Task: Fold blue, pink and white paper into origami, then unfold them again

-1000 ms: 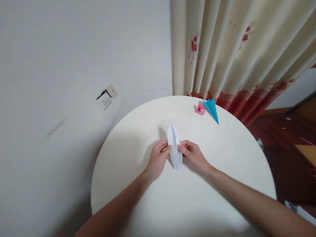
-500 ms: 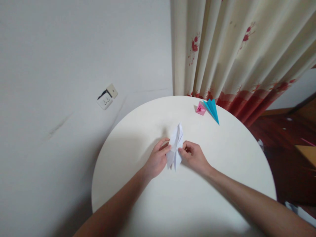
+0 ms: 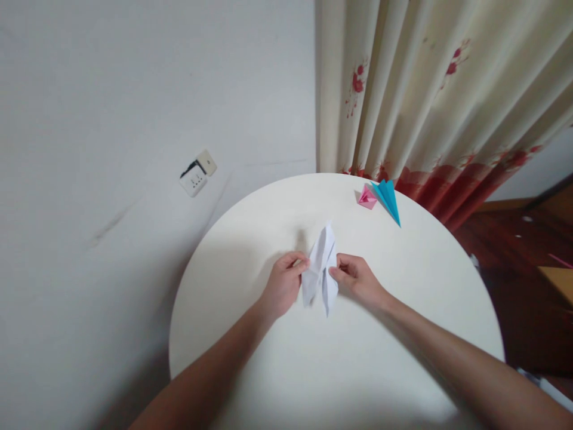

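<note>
The round white tabletop (image 3: pixel 277 370) fills the lower view, a cream curtain (image 3: pixel 425 89) with red flowers hanging behind it. Over its middle you hold a folded white paper piece (image 3: pixel 323 272) between both hands — your left hand (image 3: pixel 283 285) pinches its left edge, your right hand (image 3: pixel 356 279) its right edge, fingers closed on it. Near the far rim lie a blue paper fold (image 3: pixel 387 198) and a pink paper fold (image 3: pixel 367 197), touching.
</note>
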Demonstrator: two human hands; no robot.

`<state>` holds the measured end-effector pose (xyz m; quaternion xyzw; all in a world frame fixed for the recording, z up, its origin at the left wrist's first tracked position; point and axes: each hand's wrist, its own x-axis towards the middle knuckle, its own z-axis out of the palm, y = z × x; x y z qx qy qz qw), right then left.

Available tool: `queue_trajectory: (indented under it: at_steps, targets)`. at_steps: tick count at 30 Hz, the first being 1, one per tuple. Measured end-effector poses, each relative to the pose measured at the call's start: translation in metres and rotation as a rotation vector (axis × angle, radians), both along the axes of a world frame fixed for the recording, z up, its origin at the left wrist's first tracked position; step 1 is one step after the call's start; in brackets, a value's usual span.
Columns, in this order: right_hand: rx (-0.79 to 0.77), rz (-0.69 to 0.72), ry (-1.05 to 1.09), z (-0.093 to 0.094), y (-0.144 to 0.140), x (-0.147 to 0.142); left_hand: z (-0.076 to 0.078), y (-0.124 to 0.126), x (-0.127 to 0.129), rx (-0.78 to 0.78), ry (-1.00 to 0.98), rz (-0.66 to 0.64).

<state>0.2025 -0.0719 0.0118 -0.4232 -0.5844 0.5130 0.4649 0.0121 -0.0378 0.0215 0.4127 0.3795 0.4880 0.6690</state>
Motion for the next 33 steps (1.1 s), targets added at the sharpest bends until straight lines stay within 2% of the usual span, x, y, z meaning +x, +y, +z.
queue_trajectory:
  at_steps: [4, 7, 12, 16, 20, 26, 33]
  targets:
    - [-0.010, -0.082, -0.016, 0.001, -0.003, -0.004, 0.001, -0.006, 0.002, 0.457, 0.433, 0.147]
    - [-0.018, -0.145, -0.022, 0.005, -0.006, -0.008, 0.008, -0.016, 0.006, 0.635, 0.564, 0.196]
    - [-0.008, -0.188, -0.023, 0.011, -0.008, -0.011, 0.017, -0.029, 0.010, 0.671, 0.571, 0.113]
    - [-0.001, -0.228, -0.047, 0.011, -0.010, -0.012, 0.016, -0.030, 0.009, 0.719, 0.596, 0.007]
    - [0.014, -0.181, -0.069, 0.009, -0.012, -0.013, 0.010, -0.026, 0.007, 0.638, 0.591, 0.046]
    - [0.058, -0.186, -0.111, 0.010, -0.012, -0.012, 0.010, -0.023, 0.007, 0.693, 0.673, 0.037]
    - [0.086, -0.170, -0.188, 0.012, -0.013, -0.014, 0.009, -0.024, 0.009, 0.593, 0.625, 0.078]
